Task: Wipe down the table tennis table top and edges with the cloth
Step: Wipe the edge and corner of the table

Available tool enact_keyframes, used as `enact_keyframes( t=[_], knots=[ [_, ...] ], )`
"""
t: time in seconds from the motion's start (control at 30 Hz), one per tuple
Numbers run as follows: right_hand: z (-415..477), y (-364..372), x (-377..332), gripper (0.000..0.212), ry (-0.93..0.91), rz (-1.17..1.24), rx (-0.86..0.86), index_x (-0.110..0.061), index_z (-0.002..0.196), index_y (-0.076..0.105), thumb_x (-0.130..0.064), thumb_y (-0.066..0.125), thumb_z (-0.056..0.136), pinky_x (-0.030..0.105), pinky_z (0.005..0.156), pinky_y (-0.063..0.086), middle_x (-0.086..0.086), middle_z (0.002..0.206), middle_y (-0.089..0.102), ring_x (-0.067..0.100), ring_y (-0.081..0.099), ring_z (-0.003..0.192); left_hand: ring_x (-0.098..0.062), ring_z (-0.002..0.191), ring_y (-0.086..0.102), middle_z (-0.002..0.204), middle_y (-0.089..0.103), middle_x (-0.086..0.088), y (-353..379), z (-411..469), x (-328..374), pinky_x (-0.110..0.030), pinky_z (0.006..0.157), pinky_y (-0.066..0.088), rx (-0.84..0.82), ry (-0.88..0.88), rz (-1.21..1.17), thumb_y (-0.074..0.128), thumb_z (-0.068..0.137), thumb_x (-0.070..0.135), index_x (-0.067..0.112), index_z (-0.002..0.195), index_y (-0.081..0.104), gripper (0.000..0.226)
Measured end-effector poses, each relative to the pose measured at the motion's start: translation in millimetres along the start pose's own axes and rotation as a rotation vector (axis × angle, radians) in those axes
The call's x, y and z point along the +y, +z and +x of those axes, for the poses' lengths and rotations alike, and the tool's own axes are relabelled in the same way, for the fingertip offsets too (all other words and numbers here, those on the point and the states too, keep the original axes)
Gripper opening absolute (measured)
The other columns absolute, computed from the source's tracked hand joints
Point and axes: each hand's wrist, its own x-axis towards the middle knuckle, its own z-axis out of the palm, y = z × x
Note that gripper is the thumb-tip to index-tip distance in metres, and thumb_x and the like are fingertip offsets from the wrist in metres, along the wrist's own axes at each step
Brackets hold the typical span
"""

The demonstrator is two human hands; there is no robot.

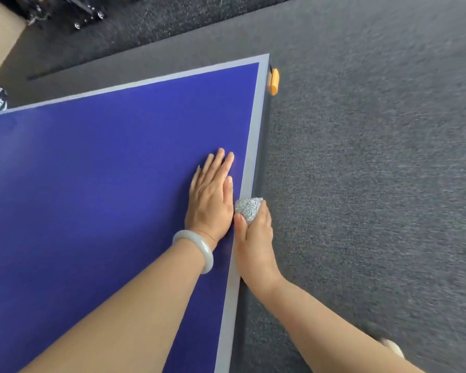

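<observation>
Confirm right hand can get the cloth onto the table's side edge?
Likely yes: right hand grips the cloth right at that side edge; left hand lies flat on the blue top, inboard of it.

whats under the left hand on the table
Only the blue table top shows around the flat left hand; the spot under it is hidden. The cloth is in the right hand.

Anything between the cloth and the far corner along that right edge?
Nothing lies on the grey border ahead of the cloth, which the right hand grips at the table edge. The left hand lies flat on the blue top just inside it. An orange part juts from the side near the far corner.
</observation>
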Motion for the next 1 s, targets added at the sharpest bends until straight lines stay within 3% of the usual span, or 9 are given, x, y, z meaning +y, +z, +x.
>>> enact_keyframes(
  t=[0.1,0.37,0.53,0.7,0.9,1.0],
  knots=[
    [28,-4,-17,0.067,0.015,-0.041,-0.008,-0.004,0.157,0.009,-0.029,0.043,0.104,0.033,0.120,0.012,0.012,0.164,0.015,0.028,0.016,0.149,-0.010,0.149,0.018,0.160,0.027,0.005,-1,1,0,-0.034,0.122,0.013,0.012,-0.007,-0.013,0.030,0.101,0.017,0.021,0.151,0.037,0.050],
    [185,-31,-88,0.062,0.076,-0.003,0.019,0.003,0.150,0.024,-0.038,0.039,0.105,0.047,0.115,0.030,0.019,0.156,0.032,0.036,0.034,0.141,-0.007,0.150,0.013,0.161,0.022,0.009,-2,1,2,-0.033,0.123,0.012,-0.025,-0.008,0.041,0.024,0.102,0.022,0.024,0.153,0.033,0.051],
    [166,-25,-81,0.067,0.174,0.114,0.047,-0.006,0.150,0.030,-0.050,0.046,0.101,0.043,0.113,0.033,0.016,0.151,0.040,0.033,0.040,0.138,-0.007,0.150,0.013,0.162,0.020,0.009,-6,1,5,-0.034,0.123,0.012,-0.054,-0.022,0.088,0.019,0.099,0.027,0.023,0.153,0.031,0.055],
    [98,-17,-55,0.070,0.269,0.082,-0.014,-0.003,0.150,0.027,-0.048,0.046,0.100,0.044,0.116,0.027,0.020,0.152,0.033,0.034,0.032,0.141,-0.010,0.150,0.012,0.162,0.020,0.007,-8,2,9,-0.038,0.123,0.013,-0.086,-0.049,0.099,0.015,0.098,0.029,0.022,0.154,0.029,0.058],
    [191,-42,-107,0.070,0.255,-0.037,-0.051,0.006,0.142,0.037,-0.052,0.038,0.102,0.043,0.108,0.038,0.022,0.146,0.043,0.038,0.047,0.131,-0.009,0.150,0.012,0.163,0.017,0.009,-5,-1,5,-0.039,0.122,0.016,-0.115,-0.057,0.126,0.020,0.102,0.028,0.026,0.155,0.024,0.053],
    [240,-48,-131,0.068,0.197,-0.030,-0.016,0.000,0.147,0.036,-0.052,0.036,0.103,0.045,0.106,0.042,0.020,0.139,0.052,0.036,0.053,0.125,-0.009,0.150,0.011,0.163,0.016,0.010,-5,0,4,-0.038,0.121,0.013,-0.129,-0.059,0.125,0.021,0.103,0.027,0.029,0.155,0.020,0.052]
  ],
)
